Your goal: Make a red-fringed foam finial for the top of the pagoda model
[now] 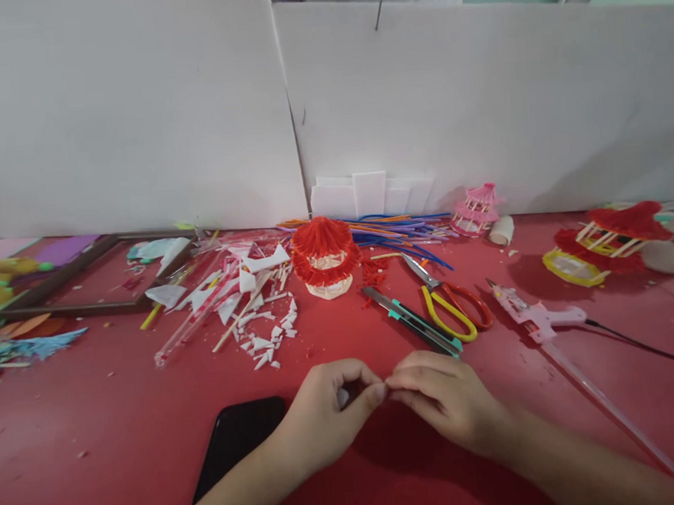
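My left hand [330,411] and my right hand [454,402] meet at their fingertips, low over the red table. Thumb and forefinger of the left are pinched together, and a bit of something small and whitish [342,397] shows inside its curled fingers. The right fingers are pinched too, but whatever lies between the fingertips is too small to make out. Under the left wrist lies a black phone [234,436]. Just beyond the right hand rest a green utility knife [414,320] and scissors [447,302] with yellow and red handles. A small red-roofed pavilion model [324,257] stands ahead of both hands.
White foam scraps [267,338] and sticks lie left of centre, near a brown frame [81,309]. Blue and orange pipe cleaners [393,229] lie behind. A pink glue gun [541,317] with its cord, a tilted red-and-yellow model [607,245] and a pink pagoda model [477,210] are at right.
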The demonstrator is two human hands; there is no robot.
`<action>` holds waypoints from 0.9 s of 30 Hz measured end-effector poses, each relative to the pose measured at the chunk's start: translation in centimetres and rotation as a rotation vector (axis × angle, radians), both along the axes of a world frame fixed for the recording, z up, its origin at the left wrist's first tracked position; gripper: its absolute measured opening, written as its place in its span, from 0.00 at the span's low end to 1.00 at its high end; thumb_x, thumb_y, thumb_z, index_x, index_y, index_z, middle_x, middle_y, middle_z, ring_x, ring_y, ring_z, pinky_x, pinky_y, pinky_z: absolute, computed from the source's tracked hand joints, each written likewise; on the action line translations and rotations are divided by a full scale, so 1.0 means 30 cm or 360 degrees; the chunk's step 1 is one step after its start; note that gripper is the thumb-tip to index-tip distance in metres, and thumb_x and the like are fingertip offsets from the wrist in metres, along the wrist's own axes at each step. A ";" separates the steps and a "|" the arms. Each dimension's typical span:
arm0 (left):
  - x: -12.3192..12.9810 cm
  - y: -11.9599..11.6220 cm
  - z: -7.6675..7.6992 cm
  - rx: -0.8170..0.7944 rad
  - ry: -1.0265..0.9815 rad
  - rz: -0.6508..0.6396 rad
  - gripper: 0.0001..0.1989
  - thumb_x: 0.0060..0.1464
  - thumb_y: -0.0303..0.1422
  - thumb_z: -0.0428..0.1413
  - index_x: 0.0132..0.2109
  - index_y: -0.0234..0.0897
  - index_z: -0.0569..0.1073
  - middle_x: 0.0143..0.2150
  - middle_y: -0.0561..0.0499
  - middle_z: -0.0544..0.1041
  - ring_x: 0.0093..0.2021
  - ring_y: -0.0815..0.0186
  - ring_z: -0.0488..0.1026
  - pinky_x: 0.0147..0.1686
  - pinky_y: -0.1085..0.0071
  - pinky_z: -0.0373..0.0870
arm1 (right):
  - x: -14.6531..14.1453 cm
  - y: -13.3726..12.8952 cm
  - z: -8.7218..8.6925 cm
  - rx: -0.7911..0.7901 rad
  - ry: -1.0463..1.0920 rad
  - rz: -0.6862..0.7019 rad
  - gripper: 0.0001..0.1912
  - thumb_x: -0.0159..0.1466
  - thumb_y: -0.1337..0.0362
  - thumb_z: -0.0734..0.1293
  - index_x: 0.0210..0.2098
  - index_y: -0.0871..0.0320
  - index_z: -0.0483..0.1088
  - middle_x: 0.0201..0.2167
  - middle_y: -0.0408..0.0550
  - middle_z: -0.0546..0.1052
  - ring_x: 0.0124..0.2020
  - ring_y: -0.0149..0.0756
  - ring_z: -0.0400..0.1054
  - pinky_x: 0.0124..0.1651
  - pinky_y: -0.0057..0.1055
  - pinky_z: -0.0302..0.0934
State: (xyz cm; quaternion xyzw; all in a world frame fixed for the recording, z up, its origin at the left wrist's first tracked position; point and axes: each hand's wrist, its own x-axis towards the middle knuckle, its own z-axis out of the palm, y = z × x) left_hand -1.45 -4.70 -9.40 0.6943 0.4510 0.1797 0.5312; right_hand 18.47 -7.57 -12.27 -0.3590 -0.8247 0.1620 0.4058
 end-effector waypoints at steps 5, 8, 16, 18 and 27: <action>-0.003 -0.005 0.009 0.0131 0.0062 -0.0116 0.14 0.59 0.40 0.52 0.31 0.35 0.72 0.25 0.55 0.66 0.26 0.70 0.56 0.26 0.73 0.54 | 0.003 0.006 0.016 -0.0111 0.0116 0.0066 0.08 0.69 0.66 0.62 0.37 0.56 0.73 0.30 0.46 0.77 0.31 0.30 0.72 0.36 0.24 0.67; -0.011 -0.005 0.013 0.0179 0.0038 -0.0224 0.12 0.60 0.38 0.52 0.32 0.35 0.71 0.25 0.56 0.64 0.25 0.71 0.56 0.26 0.73 0.54 | 0.006 0.013 0.019 -0.0274 0.0197 0.0121 0.07 0.68 0.65 0.64 0.35 0.56 0.73 0.29 0.45 0.77 0.30 0.29 0.71 0.35 0.24 0.66; -0.026 -0.004 0.019 0.0229 -0.0111 -0.0482 0.10 0.62 0.34 0.51 0.33 0.36 0.69 0.30 0.54 0.67 0.28 0.71 0.61 0.29 0.74 0.58 | 0.015 0.022 0.031 -0.0763 0.0365 0.0365 0.09 0.64 0.59 0.69 0.30 0.57 0.73 0.31 0.45 0.75 0.34 0.29 0.71 0.40 0.27 0.65; -0.028 -0.004 0.023 0.0199 -0.0199 -0.0558 0.10 0.63 0.34 0.50 0.32 0.36 0.68 0.30 0.54 0.67 0.29 0.70 0.61 0.29 0.74 0.59 | 0.018 0.022 0.035 -0.0856 0.0435 0.0432 0.10 0.62 0.59 0.71 0.29 0.58 0.73 0.30 0.44 0.75 0.33 0.29 0.71 0.40 0.26 0.65; -0.047 0.007 0.037 -0.0029 -0.0355 -0.0874 0.10 0.62 0.37 0.52 0.34 0.37 0.69 0.34 0.50 0.71 0.34 0.67 0.64 0.36 0.71 0.63 | 0.028 0.017 0.042 -0.1099 0.0501 0.0735 0.11 0.61 0.57 0.72 0.28 0.57 0.75 0.29 0.43 0.75 0.33 0.29 0.71 0.40 0.28 0.66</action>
